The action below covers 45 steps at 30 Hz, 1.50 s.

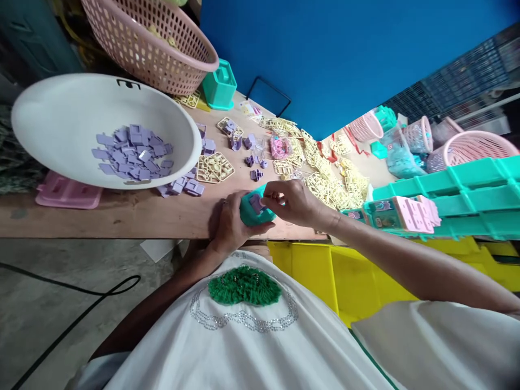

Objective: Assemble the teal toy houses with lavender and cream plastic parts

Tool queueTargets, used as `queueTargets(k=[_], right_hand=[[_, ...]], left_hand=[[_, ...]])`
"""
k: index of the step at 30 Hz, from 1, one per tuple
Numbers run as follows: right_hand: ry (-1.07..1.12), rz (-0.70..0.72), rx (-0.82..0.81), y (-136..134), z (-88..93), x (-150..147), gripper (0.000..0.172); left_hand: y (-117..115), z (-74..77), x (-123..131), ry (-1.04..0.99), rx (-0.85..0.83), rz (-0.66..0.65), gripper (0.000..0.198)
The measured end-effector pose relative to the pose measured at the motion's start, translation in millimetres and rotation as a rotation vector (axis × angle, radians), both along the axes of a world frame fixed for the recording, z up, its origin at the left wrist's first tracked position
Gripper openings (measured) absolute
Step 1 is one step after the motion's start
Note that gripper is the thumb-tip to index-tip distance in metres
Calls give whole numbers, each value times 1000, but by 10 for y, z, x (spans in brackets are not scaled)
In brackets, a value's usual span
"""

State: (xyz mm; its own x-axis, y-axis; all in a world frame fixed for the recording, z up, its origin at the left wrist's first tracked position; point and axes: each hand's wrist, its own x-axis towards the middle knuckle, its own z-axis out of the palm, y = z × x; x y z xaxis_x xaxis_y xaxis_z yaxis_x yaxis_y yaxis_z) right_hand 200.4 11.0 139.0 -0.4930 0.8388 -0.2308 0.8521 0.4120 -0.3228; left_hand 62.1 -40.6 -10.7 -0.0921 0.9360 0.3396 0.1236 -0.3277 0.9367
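Note:
At the table's front edge my left hand is wrapped round a teal plastic piece, steadying it from the left side. My right hand reaches over it from the right, fingers pinched at a small purple plastic part on the teal piece. Whether the purple part is fixed to the teal piece or only resting there, I cannot tell. Beyond my hands lie small dark purple parts and a cream frame of moulded pieces.
A white basin of purple parts stands at left, over a pink plastic piece. Behind it are a pink basket and a teal box. Cream moulded frames spread rightward to a teal crate. Yellow bins sit below.

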Motion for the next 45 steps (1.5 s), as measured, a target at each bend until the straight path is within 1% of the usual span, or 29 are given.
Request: queueTargets(k=[3, 5, 9, 12, 16, 19, 21, 24, 27, 29, 31, 36, 39, 41, 43, 45], right_hand=[[-91, 40, 95, -50, 12, -74, 13], [-134, 53, 93, -49, 36, -97, 15], [-155, 2, -107, 72, 121, -87, 16], [-197, 52, -169, 171, 179, -96, 17], [-300, 160, -98, 168, 189, -169, 21], [-322, 189, -51, 105, 159, -224, 23], [-313, 172, -41, 78, 137, -238, 24], [-264, 108, -43, 94, 120, -216, 20], [-173, 49, -158, 142, 142, -161, 16], [-129, 38, -214, 149, 166, -126, 16], [-131, 57, -191, 123, 181, -103, 19], [-215, 198, -12, 34, 146, -95, 21], [-180, 281, 40, 56, 102, -81, 20], [-122, 317, 35, 94, 71, -61, 19], [-52, 304, 5, 127, 40, -37, 17], [10, 244, -27, 144, 14, -18, 16]], left_hand=[[10, -20, -7, -31, 41, -16, 74], [12, -34, -7, -35, 51, -8, 71], [-1, -24, -6, 17, 28, 8, 76], [-11, 7, -20, 66, 28, -7, 76], [-6, 19, -30, 106, 47, -1, 72], [2, 12, -17, 96, 66, 12, 71], [5, 9, -10, 75, 68, 7, 71], [5, 8, -16, 41, 71, -17, 70], [3, 5, -35, 41, 49, -31, 72], [0, 2, -45, 47, 34, -30, 74], [-3, -2, -49, 54, 38, -28, 74], [-1, -16, -42, 77, 62, 5, 70], [4, -11, -45, 86, 60, 18, 69], [6, -1, -53, 89, 67, 22, 70], [4, 10, -64, 92, 76, 16, 69], [0, 17, -72, 103, 72, 10, 68]])
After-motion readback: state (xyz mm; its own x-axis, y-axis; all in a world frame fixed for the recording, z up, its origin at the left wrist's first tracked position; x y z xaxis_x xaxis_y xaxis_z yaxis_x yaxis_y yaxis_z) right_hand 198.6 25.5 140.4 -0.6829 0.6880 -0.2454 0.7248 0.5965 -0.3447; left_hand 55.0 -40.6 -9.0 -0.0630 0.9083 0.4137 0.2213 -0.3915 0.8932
